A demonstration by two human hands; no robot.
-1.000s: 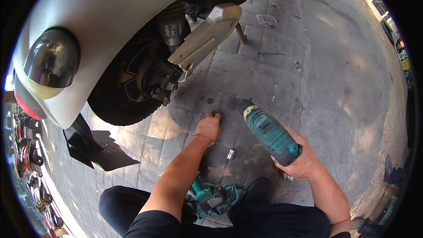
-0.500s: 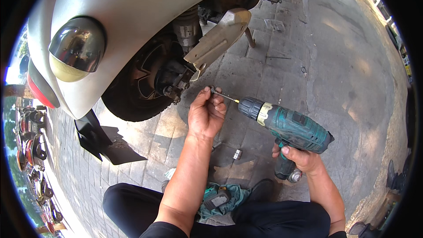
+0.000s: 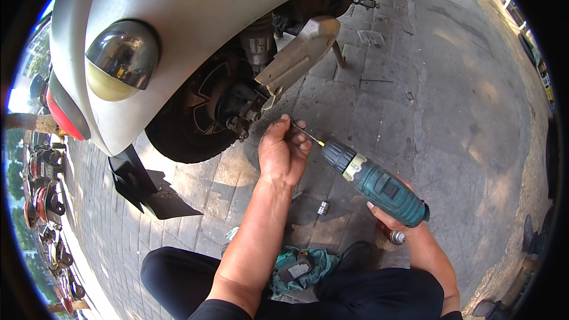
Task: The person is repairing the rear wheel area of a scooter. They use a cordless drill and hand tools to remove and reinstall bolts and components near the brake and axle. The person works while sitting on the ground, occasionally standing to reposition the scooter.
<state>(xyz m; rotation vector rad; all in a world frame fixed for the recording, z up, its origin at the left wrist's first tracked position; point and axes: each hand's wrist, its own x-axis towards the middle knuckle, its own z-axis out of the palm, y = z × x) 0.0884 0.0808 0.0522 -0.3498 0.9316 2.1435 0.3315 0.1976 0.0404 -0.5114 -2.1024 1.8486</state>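
Because the green drill [image 3: 384, 189] is in the way, only part of the right hand [image 3: 388, 219] shows. It is wrapped around the drill's handle, and most of that handle is hidden too. The drill is up over the stone ground [image 3: 456, 160], to the right of the left hand [image 3: 282, 153]. A thin rod [image 3: 309, 134] sticks out of the drill's front and goes to the left hand's bent fingers. Its far end is hidden there, so I cannot tell if the fingers pinch the rod or some little thing. Near the right wrist, a red can [image 3: 396, 236] is partly covered up. A shiny metal socket [image 3: 323, 208] sits on the ground. Down low, a green cloth [image 3: 323, 269] has a dark and green tool on it [image 3: 296, 266], partly behind the left arm. The pale body [image 3: 172, 0] of a vehicle is cut off at the top, and it covers part of the wheel [image 3: 195, 118].
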